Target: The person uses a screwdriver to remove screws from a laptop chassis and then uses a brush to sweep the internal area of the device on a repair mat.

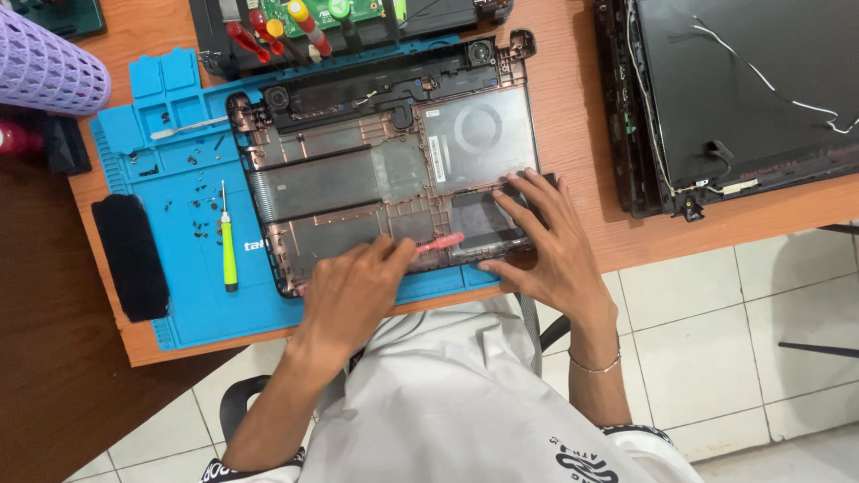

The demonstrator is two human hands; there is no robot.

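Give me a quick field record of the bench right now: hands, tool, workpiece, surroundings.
left hand: grips a red-handled screwdriver, tip toward the case's front edge
right hand: fingers spread, pressing on the case near its front right corner
workpiece: opened laptop bottom case, inside up
surface: blue repair mat on a wooden desk
nearby: green screwdriver and loose screws on the mat; laptop screen lid to the right

Laptop base shell (385, 170): black and copper-toned, stripped, open side up, lying flat on the blue mat.
Red-handled tool (440, 241): slim, lying nearly flat across the shell's near edge.
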